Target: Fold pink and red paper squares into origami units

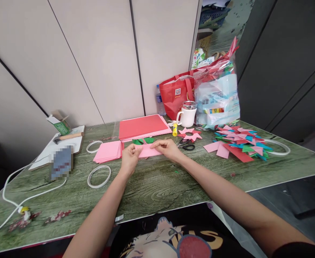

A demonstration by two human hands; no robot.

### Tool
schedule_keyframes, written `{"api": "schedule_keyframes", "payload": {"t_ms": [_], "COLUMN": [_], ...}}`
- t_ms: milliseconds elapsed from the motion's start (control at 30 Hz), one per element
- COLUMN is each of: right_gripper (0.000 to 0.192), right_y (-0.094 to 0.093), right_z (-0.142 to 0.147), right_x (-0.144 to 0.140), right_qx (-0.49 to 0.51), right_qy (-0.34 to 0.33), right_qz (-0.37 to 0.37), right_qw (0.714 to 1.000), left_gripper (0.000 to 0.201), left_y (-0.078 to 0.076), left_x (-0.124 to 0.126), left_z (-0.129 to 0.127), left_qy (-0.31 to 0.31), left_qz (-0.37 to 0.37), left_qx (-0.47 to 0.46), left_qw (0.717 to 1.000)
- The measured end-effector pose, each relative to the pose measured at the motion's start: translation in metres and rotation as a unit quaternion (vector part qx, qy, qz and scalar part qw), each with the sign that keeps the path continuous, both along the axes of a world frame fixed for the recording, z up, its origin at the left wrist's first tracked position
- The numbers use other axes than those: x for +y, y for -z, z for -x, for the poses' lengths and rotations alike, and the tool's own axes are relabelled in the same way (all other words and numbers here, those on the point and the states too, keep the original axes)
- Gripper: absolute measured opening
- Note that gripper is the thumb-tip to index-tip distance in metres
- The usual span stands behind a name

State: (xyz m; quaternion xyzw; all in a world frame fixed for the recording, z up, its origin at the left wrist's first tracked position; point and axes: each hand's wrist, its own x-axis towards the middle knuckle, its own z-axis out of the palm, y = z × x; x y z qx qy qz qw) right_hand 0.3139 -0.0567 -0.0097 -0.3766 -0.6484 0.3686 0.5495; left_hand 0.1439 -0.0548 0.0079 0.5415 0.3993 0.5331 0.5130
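Observation:
Between my two hands is a strip of pink paper [148,151], held up just above the table. My left hand [130,157] pinches its left end between thumb and fingers. At the right end, my right hand [168,148] grips the same paper with its fingertips. Just behind it lie green folded paper pieces [143,141]. A stack of pink paper squares [108,151] is left of my left hand. Black-handled scissors [186,145] rest to the right of my right hand, close to a pink and red folded paper ring [189,135].
Red and pink sheets [143,126], a yellow glue stick [175,129] and a white mug [188,116] stand or lie behind. Colourful folded pieces [240,141] are heaped at right. Tape rolls [99,176], a hammer [68,136] and a white cable [39,194] are at left.

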Motion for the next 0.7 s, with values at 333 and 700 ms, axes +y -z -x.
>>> {"api": "schedule_keyframes", "payload": {"t_ms": [333,700], "right_gripper": [0.02,0.013], "right_y": [0.0041,0.0035], "right_z": [0.0068,0.0069], "right_x": [-0.0027,-0.0041], "right_qx": [0.032,0.009], "right_qy": [0.046,0.057], "right_qz": [-0.02,-0.02], "right_qw": [0.998,0.998], "left_gripper": [0.025,0.029], "left_y": [0.0072,0.0061], "left_x": [-0.0003,-0.003], "left_z": [-0.0031,-0.0058], "left_qy": [-0.013,0.005], "left_qz": [-0.032,-0.013], "left_qx": [-0.006,-0.061], "left_qw": [0.999,0.998]}}
